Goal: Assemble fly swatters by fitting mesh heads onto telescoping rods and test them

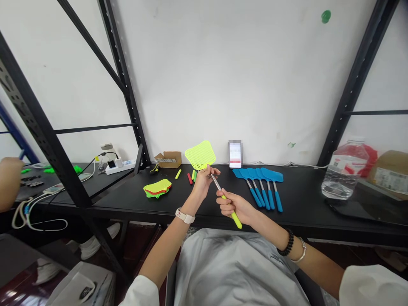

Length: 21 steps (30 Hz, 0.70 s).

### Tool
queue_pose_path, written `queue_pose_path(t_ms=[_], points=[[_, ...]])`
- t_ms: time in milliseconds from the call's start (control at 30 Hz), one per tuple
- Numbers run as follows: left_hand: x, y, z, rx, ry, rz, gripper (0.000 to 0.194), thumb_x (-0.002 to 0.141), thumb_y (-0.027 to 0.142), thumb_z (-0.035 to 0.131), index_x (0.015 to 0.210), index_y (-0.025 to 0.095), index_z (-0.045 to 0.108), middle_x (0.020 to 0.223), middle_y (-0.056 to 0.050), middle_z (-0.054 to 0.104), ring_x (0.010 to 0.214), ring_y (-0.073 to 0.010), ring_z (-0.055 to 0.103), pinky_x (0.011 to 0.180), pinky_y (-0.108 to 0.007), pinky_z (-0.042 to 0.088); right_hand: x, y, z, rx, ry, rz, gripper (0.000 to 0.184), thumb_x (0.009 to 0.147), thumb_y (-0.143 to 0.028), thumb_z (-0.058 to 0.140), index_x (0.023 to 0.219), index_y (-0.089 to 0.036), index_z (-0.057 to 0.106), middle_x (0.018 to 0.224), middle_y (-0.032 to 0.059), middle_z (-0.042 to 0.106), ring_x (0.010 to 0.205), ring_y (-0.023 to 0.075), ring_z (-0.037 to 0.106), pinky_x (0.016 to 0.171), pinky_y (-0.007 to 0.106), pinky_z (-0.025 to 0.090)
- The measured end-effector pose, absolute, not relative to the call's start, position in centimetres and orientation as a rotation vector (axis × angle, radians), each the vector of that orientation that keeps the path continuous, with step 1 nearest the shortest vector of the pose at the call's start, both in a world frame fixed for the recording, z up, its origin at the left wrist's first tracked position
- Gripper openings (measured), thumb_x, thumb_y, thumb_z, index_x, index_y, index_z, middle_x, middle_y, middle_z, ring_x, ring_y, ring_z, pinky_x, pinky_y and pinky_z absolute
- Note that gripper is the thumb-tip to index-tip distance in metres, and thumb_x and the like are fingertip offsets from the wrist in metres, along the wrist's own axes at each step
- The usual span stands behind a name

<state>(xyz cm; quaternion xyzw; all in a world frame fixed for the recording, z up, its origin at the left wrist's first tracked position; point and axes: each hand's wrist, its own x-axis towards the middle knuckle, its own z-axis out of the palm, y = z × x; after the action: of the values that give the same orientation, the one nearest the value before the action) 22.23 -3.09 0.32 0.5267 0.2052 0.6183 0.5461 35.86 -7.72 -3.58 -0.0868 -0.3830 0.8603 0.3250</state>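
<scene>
A yellow-green fly swatter [200, 154] is held up over the desk, its perforated head toward the wall and its handle slanting down toward me. My left hand [203, 180] is closed around the neck, where the head meets the metal rod. Lower down, my right hand [235, 205] grips the yellow-green handle, whose end sticks out below the fingers. Several blue fly swatters [262, 189] lie fanned side by side to the right. On the left rests a stack of loose swatter heads [157, 187] in yellow, red and green. Loose handles, one red [190, 179] and one yellow-green [178, 174], lie behind my left hand.
An open cardboard box [168, 159] and a phone [235, 154] stand against the wall. A large water bottle [342, 172] is at the right. Black rack posts [47, 123] frame the desk [302, 204]. Another person's arm [9, 182] shows at far left, near white cables and a power strip [120, 167].
</scene>
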Motion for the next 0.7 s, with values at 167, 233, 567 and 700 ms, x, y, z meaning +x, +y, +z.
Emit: queue_pose_path(t_ms=[167, 233, 567, 700], points=[[22.0, -2.8, 0.4, 1.204, 0.481, 1.421, 0.034, 0.074, 0.042, 0.058, 0.058, 0.016, 0.044, 0.069, -0.002, 0.058, 0.069, -0.0129, 0.054, 0.066, -0.026, 0.039, 35.8, -8.0, -3.8, -0.052, -0.678, 2.451, 0.016, 0.092, -0.027, 0.04, 0.08, -0.016, 0.037, 0.054, -0.0074, 0.02, 0.04, 0.0033, 0.015, 0.039, 0.014, 0.019], [21.9, -2.8, 0.6, 1.184, 0.482, 1.412, 0.033, 0.074, 0.041, 0.058, 0.057, 0.016, 0.043, 0.068, -0.002, 0.058, 0.07, -0.0136, 0.054, 0.066, -0.026, 0.04, 35.7, -8.3, -3.8, 0.001, -0.563, 2.497, 0.016, 0.093, -0.025, 0.036, 0.08, -0.016, 0.037, 0.053, -0.0074, 0.021, 0.039, 0.0032, 0.017, 0.039, 0.013, 0.02], [15.9, -1.1, 2.4, 0.904, 0.479, 1.592, 0.032, 0.079, 0.029, 0.056, 0.053, 0.016, 0.041, 0.057, 0.002, 0.05, 0.058, -0.0091, 0.052, 0.06, -0.023, 0.04, 33.8, -10.9, -5.2, 0.105, -0.327, 2.74, 0.012, 0.091, -0.017, 0.04, 0.079, -0.016, 0.035, 0.053, -0.0082, 0.017, 0.038, 0.0028, 0.016, 0.039, 0.013, 0.019], [13.9, -1.1, 3.2, 0.886, 0.446, 1.638, 0.033, 0.083, 0.025, 0.051, 0.053, 0.015, 0.042, 0.057, 0.001, 0.05, 0.057, -0.0091, 0.052, 0.06, -0.023, 0.041, 33.6, -10.9, -5.3, 0.161, -0.342, 2.806, 0.014, 0.087, -0.016, 0.048, 0.08, -0.016, 0.035, 0.053, -0.0083, 0.018, 0.038, 0.0023, 0.016, 0.039, 0.012, 0.019]])
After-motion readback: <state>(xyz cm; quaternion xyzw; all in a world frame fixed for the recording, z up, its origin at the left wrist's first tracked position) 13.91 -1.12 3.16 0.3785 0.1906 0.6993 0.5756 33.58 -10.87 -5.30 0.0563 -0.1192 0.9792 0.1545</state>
